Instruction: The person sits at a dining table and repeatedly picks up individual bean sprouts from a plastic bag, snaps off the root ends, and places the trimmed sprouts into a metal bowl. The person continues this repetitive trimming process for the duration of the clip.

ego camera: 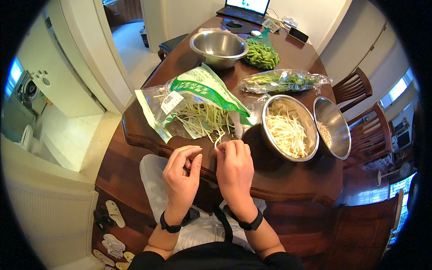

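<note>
My right hand (235,162) pinches a white bean sprout (219,140) at the table's near edge. Just to its left, my left hand (184,167) is raised with thumb and fingers curled apart, and nothing shows between them. Beyond both hands, a green and white plastic bag (206,84) lies open, with a heap of bean sprouts (206,116) spilling from its mouth. A steel bowl (315,148) to the right of my right hand contains pale bean sprouts (287,131). Another steel bowl (339,135) beside it holds small beige pieces (324,133).
Farther back on the wooden table (297,184) stand a steel bowl (219,47), a net bag of green pods (261,55) and leafy greens in clear plastic (283,81). A laptop (246,10), mouse (234,23) and phone (298,34) are at the far end. Wooden chairs (369,131) stand right.
</note>
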Available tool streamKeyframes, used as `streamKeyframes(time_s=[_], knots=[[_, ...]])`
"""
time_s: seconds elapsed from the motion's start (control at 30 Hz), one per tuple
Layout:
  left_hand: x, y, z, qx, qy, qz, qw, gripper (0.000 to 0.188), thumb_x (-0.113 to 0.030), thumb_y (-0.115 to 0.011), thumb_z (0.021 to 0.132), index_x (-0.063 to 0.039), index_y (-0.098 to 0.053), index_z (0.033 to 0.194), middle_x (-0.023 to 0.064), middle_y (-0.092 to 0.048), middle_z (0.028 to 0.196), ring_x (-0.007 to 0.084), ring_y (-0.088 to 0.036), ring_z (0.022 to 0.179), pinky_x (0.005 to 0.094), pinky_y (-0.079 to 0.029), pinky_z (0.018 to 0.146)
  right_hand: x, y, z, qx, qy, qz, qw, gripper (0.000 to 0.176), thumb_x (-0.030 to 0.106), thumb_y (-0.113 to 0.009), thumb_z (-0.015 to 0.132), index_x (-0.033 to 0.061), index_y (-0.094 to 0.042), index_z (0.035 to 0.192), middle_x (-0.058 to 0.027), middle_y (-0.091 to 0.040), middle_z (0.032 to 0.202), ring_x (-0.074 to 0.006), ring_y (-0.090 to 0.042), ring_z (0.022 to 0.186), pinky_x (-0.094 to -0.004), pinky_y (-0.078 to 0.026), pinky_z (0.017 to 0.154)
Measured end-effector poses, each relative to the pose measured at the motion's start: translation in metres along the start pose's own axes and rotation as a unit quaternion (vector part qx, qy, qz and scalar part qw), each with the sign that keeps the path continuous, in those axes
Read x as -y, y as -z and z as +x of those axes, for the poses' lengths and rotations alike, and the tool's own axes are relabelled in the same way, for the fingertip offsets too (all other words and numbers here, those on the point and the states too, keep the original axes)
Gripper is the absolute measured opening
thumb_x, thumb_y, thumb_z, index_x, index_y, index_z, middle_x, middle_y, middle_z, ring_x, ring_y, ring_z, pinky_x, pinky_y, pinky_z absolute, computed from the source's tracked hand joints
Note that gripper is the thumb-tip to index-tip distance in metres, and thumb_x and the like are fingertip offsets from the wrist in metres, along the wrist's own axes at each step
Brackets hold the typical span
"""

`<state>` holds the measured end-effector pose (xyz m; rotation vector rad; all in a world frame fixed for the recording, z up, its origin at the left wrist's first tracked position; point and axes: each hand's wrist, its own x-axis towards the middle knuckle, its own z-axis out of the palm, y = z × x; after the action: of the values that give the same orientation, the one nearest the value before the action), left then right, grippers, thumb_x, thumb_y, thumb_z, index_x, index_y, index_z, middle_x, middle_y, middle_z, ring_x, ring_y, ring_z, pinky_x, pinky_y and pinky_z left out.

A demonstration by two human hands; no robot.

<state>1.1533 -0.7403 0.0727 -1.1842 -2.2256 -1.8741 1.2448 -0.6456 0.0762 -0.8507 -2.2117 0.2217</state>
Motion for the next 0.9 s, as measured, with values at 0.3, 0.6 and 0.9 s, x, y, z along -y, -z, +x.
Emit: streamKeyframes(time_s=[0.3,0.6,0.9], knots=[[-0.004,-0.001,-0.005,0.111,0.173,-0.23,0.951,0.021,-0.009,-0.076,0.1,0.003,-0.074,0.117,0.0056,-0.078,0.103,0.0016,-0.057,0.073,0.0183,-0.046,0.062,-0.007,0.039,-0.006,0.005,0.158,0.103,0.982,0.021,-0.002,-0.078,0.078,0.005,-0.067,0.094,-0.0087,-0.067,0.088,-0.029,-0.064,0.081,-0.0404,-0.051,0.072],[-0.008,0.002,-0.003,0.114,0.202,-0.306,0.923,0.017,-0.003,-0.074,0.099,0.006,-0.074,0.113,0.0081,-0.078,0.103,0.0082,-0.069,0.089,0.0232,-0.055,0.084,-0.017,0.043,-0.011,-0.004,0.119,0.18,0.976,0.023,-0.005,-0.08,0.077,0.0041,-0.07,0.095,-0.008,-0.07,0.09,-0.0288,-0.066,0.081,-0.0396,-0.053,0.071],[-0.009,-0.003,-0.009,0.057,0.215,-0.269,0.937,0.008,-0.003,-0.073,0.099,0.003,-0.071,0.105,0.0068,-0.076,0.102,0.0109,-0.069,0.092,0.0256,-0.055,0.087,-0.018,0.082,-0.02,-0.153,0.135,0.148,0.968,0.027,0.003,-0.08,0.084,0.0045,-0.073,0.11,-0.0094,-0.074,0.103,-0.0263,-0.07,0.087,-0.0374,-0.055,0.074]])
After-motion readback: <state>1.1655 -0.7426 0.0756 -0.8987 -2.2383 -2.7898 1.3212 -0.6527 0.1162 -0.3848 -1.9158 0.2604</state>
